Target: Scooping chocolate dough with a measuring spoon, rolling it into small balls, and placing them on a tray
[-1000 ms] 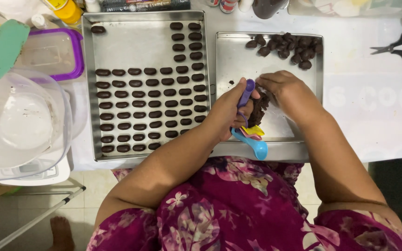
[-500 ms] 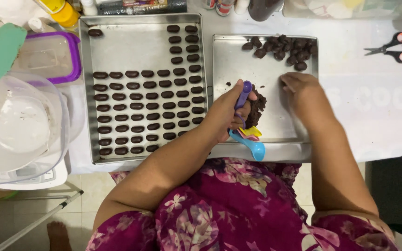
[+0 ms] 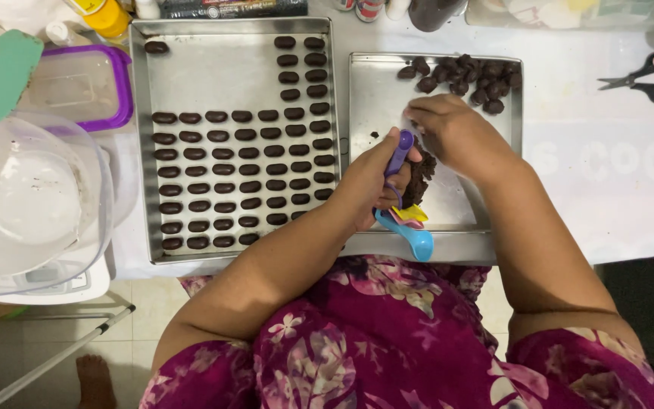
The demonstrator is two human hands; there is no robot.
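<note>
The left hand (image 3: 372, 182) sits at centre frame, its grip closed around the purple handle of a measuring-spoon set (image 3: 403, 189). The handle's long axis runs nearly vertical in the frame, tilted slightly to the upper right. The blue, yellow and pink spoons of the set fan out below the fist, toward the lower edge of the small tray (image 3: 376, 98).

The lump of dark dough (image 3: 420, 176) lies immediately right of the left-hand grip, touching the spoon and resting on the small tray. It is therefore between the two hands.

The right hand (image 3: 456, 132) lies just above and to the right of the lump, palm down, fingers curled toward the upper left. Whether its fingers pinch a piece of dough cannot be told; the fingertips are hidden under the hand. Of the two hands, the right is the free one and sits nearest the lump's upper side.

A cluster of rough dough balls (image 3: 467, 76) occupies the upper right corner of the small tray, just above the right hand.

The large tray (image 3: 213, 76), at left of centre, carries rows of shaped oblong pieces (image 3: 236, 178), long axes horizontal. Scissors (image 3: 637, 78) lie on the worktop (image 3: 592, 167) at upper right, well apart from both hands.
</note>
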